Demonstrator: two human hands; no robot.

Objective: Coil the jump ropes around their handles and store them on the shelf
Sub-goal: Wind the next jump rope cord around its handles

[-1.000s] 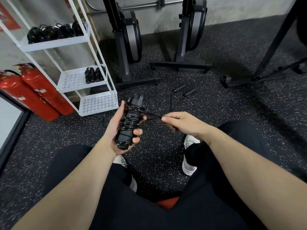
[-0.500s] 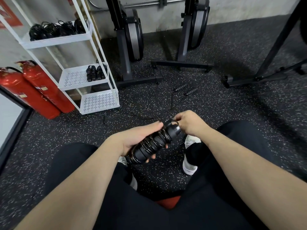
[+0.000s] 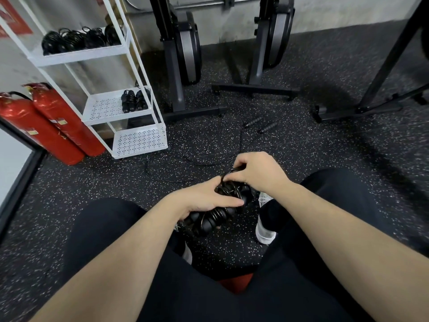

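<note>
arms: both forearms bare, no sleeves in view
left hand [image 3: 206, 198]: bare, no glove, no ring or watch visible
right hand [image 3: 260, 171]: bare, no glove, wrist bare too
legs: black trousers [image 3: 104, 231], plain fabric, no markings seen
feet: white shoes [image 3: 264, 231], mesh-like upper on the right one, left one mostly hidden

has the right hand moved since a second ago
Yes. The right hand has moved up and away from the person, toward the loose handles on the floor, and now pinches the rope end.
</note>
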